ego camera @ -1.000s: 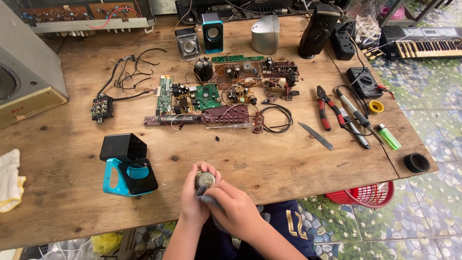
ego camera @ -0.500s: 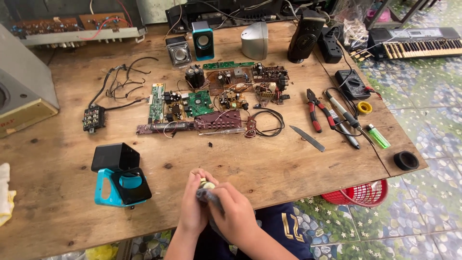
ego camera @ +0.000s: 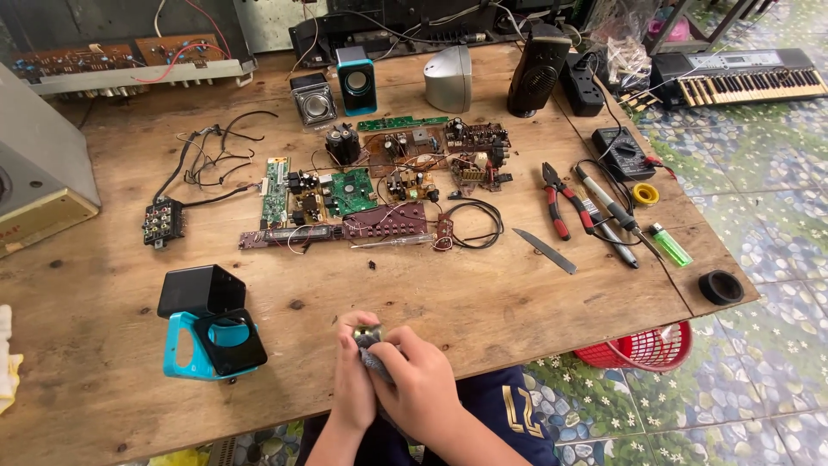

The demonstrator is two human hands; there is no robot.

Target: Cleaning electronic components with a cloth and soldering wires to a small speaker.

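Grey cabinet (ego camera: 39, 185) sat at the table's (ego camera: 517, 302) left edge. Right of it, a black jack block (ego camera: 163, 223) with loose wires. Near the front edge, left of the hands: a blue-and-black speaker shell (ego camera: 211, 324), opened.

Front edge, centre: both hands together. Left hand (ego camera: 354, 380) had its fingers curled around a small round metal part (ego camera: 369, 333), gripping it from the left. Right hand (ego camera: 423, 388) lay over the left, fingers bent and closed on a grey cloth (ego camera: 377, 362) pressed against the part. The part stood just above the front edge, apart from the boards.

Table centre: a cluster of circuit boards (ego camera: 354, 194) with a coiled black cable (ego camera: 474, 220) on its right. Back edge: small speakers (ego camera: 355, 79), a silver one (ego camera: 450, 78), a black one (ego camera: 539, 69).

Right side: a blade (ego camera: 543, 250), red pliers (ego camera: 556, 203), a soldering iron (ego camera: 608, 207), a multimeter (ego camera: 623, 154), a yellow tape roll (ego camera: 645, 193), a green lighter (ego camera: 669, 244). Right front corner: a black ring (ego camera: 720, 286). Below that corner, a red basket (ego camera: 642, 347).
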